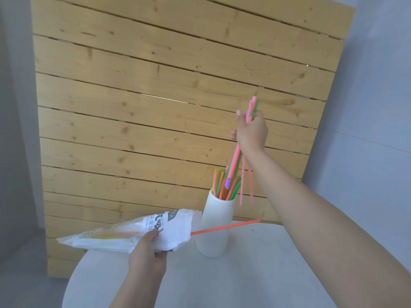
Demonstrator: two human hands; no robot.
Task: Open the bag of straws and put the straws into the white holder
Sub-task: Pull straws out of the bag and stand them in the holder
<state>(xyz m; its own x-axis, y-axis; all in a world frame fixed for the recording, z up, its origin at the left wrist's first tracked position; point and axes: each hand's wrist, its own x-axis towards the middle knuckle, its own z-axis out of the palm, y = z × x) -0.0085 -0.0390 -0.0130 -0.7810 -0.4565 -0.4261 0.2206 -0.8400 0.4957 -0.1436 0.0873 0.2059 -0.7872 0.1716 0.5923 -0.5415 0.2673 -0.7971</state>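
The bag is already open and the job looks well along: a good many straws stand in the white holder on the table. The right hand is closed on another bunch above the holder, lower ends at its mouth, though two pink ones hang outside the rim. The left hand grips the bag just beside the holder; colours show through it, so more seem left. One orange straw pokes from the bag's mouth across the holder's front. Behind stands a wooden slat panel; nothing else crowds the holder
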